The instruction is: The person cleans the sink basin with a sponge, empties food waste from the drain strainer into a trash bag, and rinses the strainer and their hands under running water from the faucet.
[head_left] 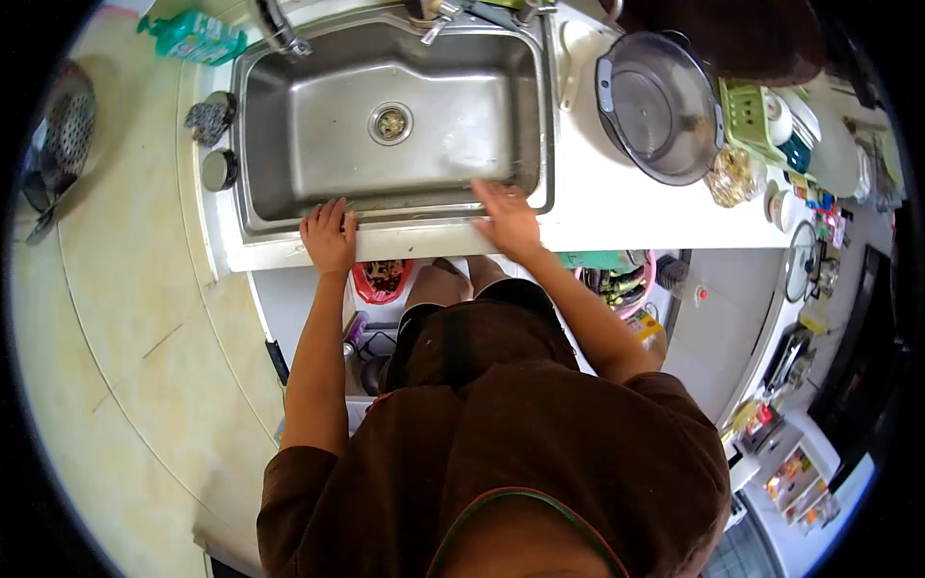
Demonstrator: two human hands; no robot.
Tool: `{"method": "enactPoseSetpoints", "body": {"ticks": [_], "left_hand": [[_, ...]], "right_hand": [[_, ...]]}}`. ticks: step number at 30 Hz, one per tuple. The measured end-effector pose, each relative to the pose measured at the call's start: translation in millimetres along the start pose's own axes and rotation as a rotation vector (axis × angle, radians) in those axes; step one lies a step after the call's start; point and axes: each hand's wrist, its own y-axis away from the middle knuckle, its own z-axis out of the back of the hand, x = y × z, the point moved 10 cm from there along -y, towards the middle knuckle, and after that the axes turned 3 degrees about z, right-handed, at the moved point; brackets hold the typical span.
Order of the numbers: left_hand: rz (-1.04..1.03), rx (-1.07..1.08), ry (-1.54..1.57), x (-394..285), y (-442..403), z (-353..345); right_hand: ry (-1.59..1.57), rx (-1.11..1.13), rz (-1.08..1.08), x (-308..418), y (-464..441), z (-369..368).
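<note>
The left hand (330,236) lay released on the front rim of the sink (443,164), near its left corner. The right hand (508,220) – blurred but open – was near the front right corner. The sink sat along the front edge of the bench (617,217).

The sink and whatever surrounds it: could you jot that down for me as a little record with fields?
sink: metal, bits in the drain
left hand: fingers resting at the front edge, holding nothing
right hand: open at the same edge, slightly blurred; contact hard to tell
left of sink: green bottle, grey scourer
right of sink: see-through grey basin on the white counter
</note>
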Motion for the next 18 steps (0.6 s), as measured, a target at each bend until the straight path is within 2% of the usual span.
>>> {"method": "enactPoseSetpoints", "body": {"ticks": [2,5,8,9,12,15,18], "left_hand": [[0.007,0.0,0.016,5.8,1.2,-3.0],[-0.002,-0.02,0.047,11.8,1.1,-3.6],[0.021,-0.053,0.117,11.9,2.4,3.1],[0.031,-0.057,0.143,13.9,2.7,3.2],[0.02,-0.068,0.153,16.5,3.2,2.8],[0.007,-0.066,0.185,15.2,4.0,5.3],[0.023,-0.049,0.33,19.2,0.3,12.9]], "right_hand": [[-0.082,-0.103,0.049,37.7,-30.5,-12.7],[-0.169,0.038,0.17,90.6,-66.2,-43.8],[0.011,-0.025,0.471,149.9,-74.8,-48.0],[0.036,-0.108,0.482,158.1,-76.9,-42.5],[0.057,-0.097,0.518,162.8,-79.8,-42.2],[0.001,-0.007,0.478,160.6,-94.5,-45.7],[-0.024,0.113,0.313,114.0,-149.0,-84.2]]}}
